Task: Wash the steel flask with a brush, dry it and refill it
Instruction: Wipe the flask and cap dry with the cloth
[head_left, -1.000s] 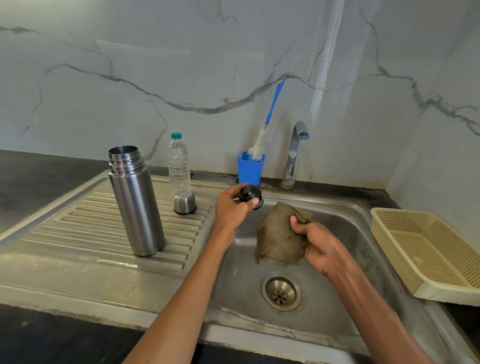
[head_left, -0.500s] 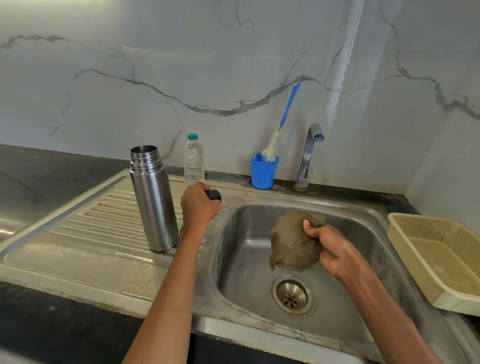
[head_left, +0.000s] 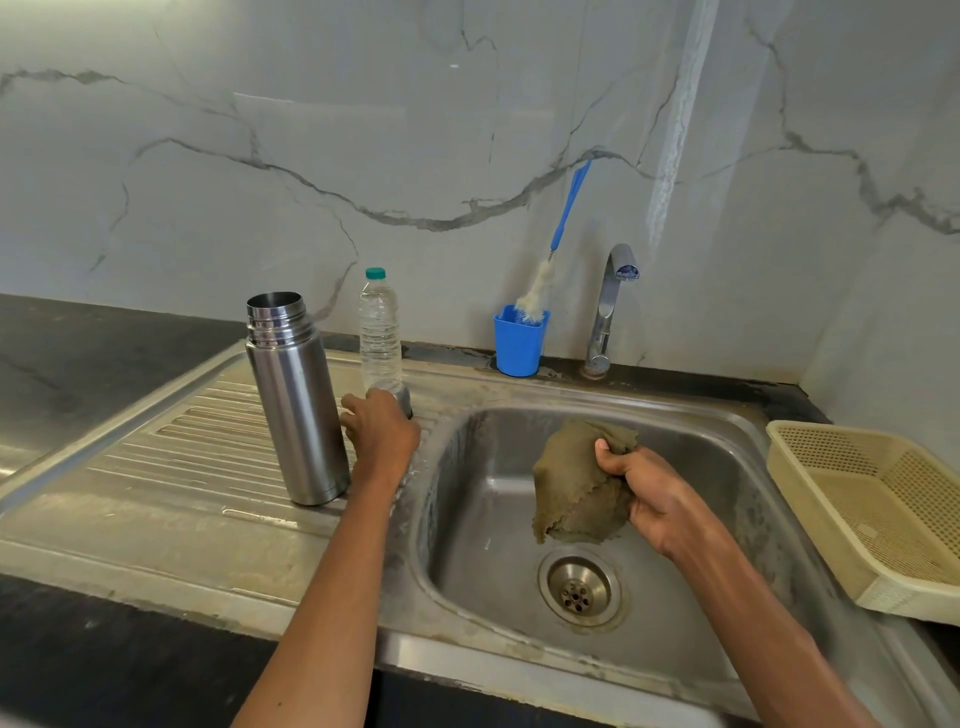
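Nearest the camera, two bare forearms reach over a stainless-steel sink set in a dark surface. At right, the right hand holds a crumpled olive-brown cloth above the basin, fingers and thumb curled round its bunched upper edge, directly over the drain. At left, the left hand rests palm-down on the ribbed draining board beside the basin's rim, its fingers bent over something hidden beneath them; whether that grip is closed on anything cannot be told. Just left of that hand the steel flask stands upright on the draining board, its mouth uncapped. Beyond the hand sits a small steel cup, and behind it a clear plastic bottle with a green cap. Farther back, against the marbled wall, a blue holder carries the bottle brush with a blue handle, next to the tap. A cream plastic basket lies at far right.
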